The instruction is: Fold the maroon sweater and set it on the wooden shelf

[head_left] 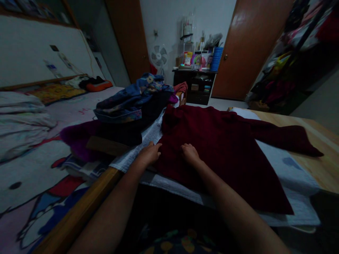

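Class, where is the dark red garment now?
The dark red garment lies right of centre in the head view, spread over a pale cloth, left hand at its left edge, right hand upon it.

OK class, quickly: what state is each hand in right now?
Left hand: at the edge of the maroon garment; grip unclear.
Right hand: curled on it; grip unclear.

2 hands (149,154), 1 maroon garment (219,141), 1 white fan (159,55), 2 brown doors (246,46)
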`<state>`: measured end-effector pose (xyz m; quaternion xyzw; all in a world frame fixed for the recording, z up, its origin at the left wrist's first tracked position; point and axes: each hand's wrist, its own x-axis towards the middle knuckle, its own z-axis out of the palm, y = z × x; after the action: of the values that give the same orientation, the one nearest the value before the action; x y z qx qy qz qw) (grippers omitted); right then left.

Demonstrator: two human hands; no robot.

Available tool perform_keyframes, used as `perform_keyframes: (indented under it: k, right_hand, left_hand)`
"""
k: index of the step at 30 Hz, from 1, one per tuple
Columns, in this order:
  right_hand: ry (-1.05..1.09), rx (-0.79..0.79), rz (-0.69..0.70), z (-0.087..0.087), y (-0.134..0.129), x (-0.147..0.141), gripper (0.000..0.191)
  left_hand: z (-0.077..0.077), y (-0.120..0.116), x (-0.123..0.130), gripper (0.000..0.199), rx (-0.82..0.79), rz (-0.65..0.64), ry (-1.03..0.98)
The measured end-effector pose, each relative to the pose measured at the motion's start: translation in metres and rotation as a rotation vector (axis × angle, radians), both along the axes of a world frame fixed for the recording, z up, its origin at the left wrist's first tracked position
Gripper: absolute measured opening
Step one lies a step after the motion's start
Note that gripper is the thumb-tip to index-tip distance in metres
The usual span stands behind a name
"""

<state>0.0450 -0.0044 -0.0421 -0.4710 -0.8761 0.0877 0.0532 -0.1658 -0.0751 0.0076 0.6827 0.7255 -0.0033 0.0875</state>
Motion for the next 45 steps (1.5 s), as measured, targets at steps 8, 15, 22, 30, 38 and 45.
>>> perform_keyframes:
  k: [8, 15, 22, 30, 38, 45]
  right_hand:
    - [0.081, 0.064, -0.040, 0.007, 0.004, 0.001, 0.018]
    - [0.143, 0.091, -0.145, -0.006, -0.011, -0.002, 0.021]
    - [0.306, 0.014, -0.099, -0.009, -0.013, 0.010, 0.021]
    - [0.168, 0.005, 0.105, -0.016, -0.043, 0.049, 0.042]
    - [0.131, -0.027, 0.078, -0.017, -0.068, 0.078, 0.051]
    - [0.335, -0.150, 0.140, -0.017, -0.086, 0.104, 0.052]
  left_hand:
    - [0.003, -0.005, 0.006, 0.054, 0.132, 0.061, 0.125]
    - [-0.006, -0.002, 0.027, 0.031, 0.299, -0.015, 0.021]
    - [-0.024, -0.011, 0.040, 0.028, 0.068, -0.422, -0.223]
    - [-0.049, -0.015, 0.045, 0.048, 0.144, -0.371, -0.071]
    - [-0.061, 0.002, 0.051, 0.046, 0.165, -0.351, -0.036]
    - [-0.047, 0.001, 0.075, 0.034, 0.078, -0.447, -0.240]
